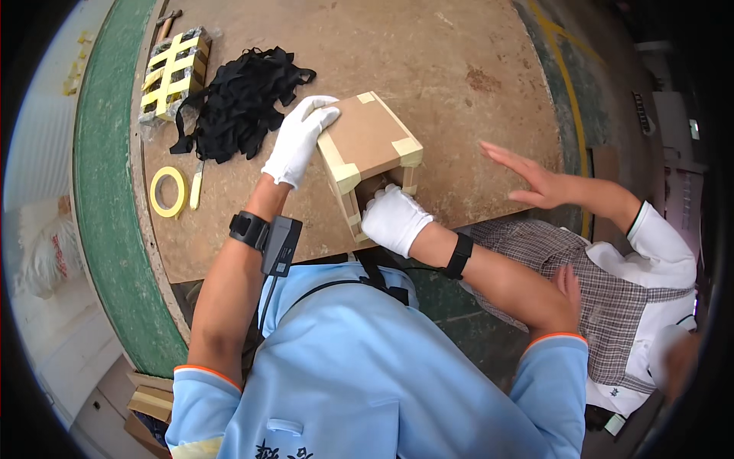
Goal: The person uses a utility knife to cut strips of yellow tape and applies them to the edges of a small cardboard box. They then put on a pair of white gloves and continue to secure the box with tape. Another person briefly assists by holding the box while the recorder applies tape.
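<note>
A brown board box, its corners and edges bound with cream masking tape, stands near the table's front edge. Its open side faces me. My left hand, in a white glove, grips the box's far left top edge, thumb on the upper panel. In the opening is my right hand, also gloved; its fingers are curled and partly hidden in the shadowed interior, so whether they hold anything is unclear. Just left of my left hand lies a heap of black fabric strips.
On the table are a masking tape roll, a yellow-handled knife, a plastic-wrapped, taped bundle and a hammer. At right sits a person in a checked apron, one bare hand extended over the table.
</note>
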The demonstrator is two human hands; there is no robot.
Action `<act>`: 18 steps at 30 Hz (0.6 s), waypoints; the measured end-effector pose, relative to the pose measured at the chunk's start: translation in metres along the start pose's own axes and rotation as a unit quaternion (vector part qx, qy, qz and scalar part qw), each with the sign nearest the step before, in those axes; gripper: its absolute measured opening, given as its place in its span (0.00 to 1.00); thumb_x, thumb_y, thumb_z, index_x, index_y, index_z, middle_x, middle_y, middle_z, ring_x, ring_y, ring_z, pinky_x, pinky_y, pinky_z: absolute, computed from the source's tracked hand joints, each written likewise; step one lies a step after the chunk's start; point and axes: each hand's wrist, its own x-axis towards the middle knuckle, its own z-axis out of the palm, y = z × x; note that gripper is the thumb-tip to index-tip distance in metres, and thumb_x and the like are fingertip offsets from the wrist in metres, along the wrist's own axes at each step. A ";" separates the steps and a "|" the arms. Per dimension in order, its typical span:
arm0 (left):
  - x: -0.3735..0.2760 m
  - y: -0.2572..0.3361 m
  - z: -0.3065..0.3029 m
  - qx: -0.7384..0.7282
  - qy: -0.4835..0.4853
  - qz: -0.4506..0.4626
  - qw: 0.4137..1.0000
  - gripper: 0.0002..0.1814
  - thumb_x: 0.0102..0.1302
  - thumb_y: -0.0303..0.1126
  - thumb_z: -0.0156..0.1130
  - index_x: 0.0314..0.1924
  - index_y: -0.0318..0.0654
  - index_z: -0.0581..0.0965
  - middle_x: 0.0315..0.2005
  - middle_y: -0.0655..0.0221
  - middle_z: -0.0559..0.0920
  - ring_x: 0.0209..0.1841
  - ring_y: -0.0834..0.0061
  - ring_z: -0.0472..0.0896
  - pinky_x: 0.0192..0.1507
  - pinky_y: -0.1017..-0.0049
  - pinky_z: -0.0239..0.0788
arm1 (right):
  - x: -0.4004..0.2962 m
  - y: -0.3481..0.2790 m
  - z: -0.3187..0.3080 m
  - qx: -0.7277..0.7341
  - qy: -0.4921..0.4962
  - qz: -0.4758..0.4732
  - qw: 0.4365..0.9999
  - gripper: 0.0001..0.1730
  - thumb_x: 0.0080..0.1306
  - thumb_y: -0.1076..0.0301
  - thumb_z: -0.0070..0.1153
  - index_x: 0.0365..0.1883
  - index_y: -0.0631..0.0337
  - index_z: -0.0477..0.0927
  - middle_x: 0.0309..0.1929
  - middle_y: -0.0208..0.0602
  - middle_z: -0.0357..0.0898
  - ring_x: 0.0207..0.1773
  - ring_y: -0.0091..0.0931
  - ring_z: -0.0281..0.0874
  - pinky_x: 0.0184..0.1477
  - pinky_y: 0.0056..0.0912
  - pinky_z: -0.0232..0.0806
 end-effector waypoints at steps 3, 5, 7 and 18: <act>0.003 -0.001 -0.001 -0.010 0.001 -0.017 1.000 0.14 0.68 0.36 0.62 0.48 0.35 0.80 0.41 0.72 0.82 0.46 0.82 0.74 0.52 0.79 0.65 | 0.000 -0.001 0.002 -0.002 -0.007 -0.003 1.000 0.06 0.53 0.67 0.58 0.22 0.56 0.85 0.23 0.36 0.83 0.31 0.34 0.82 0.37 0.39 0.67; 0.004 -0.004 -0.001 -0.008 0.002 -0.007 1.000 0.14 0.68 0.36 0.61 0.48 0.35 0.80 0.41 0.73 0.82 0.46 0.82 0.75 0.52 0.79 0.65 | -0.001 0.000 0.002 -0.009 -0.009 0.000 1.000 0.07 0.53 0.66 0.57 0.22 0.56 0.85 0.22 0.34 0.81 0.30 0.33 0.81 0.37 0.38 0.67; 0.007 -0.008 -0.003 -0.015 -0.001 -0.015 1.000 0.14 0.68 0.37 0.61 0.47 0.36 0.80 0.41 0.73 0.81 0.46 0.82 0.74 0.52 0.79 0.65 | -0.001 0.000 0.002 -0.020 0.015 0.004 1.000 0.06 0.53 0.66 0.57 0.22 0.56 0.85 0.22 0.35 0.82 0.29 0.33 0.81 0.37 0.38 0.67; 0.013 -0.010 -0.001 -0.044 -0.040 -0.049 0.997 0.17 0.71 0.42 0.56 0.52 0.42 0.80 0.49 0.73 0.81 0.52 0.77 0.77 0.54 0.72 0.68 | -0.049 -0.029 -0.016 0.049 0.215 0.129 0.967 0.14 0.55 0.73 0.54 0.40 0.60 0.84 0.42 0.36 0.84 0.50 0.35 0.80 0.66 0.45 0.65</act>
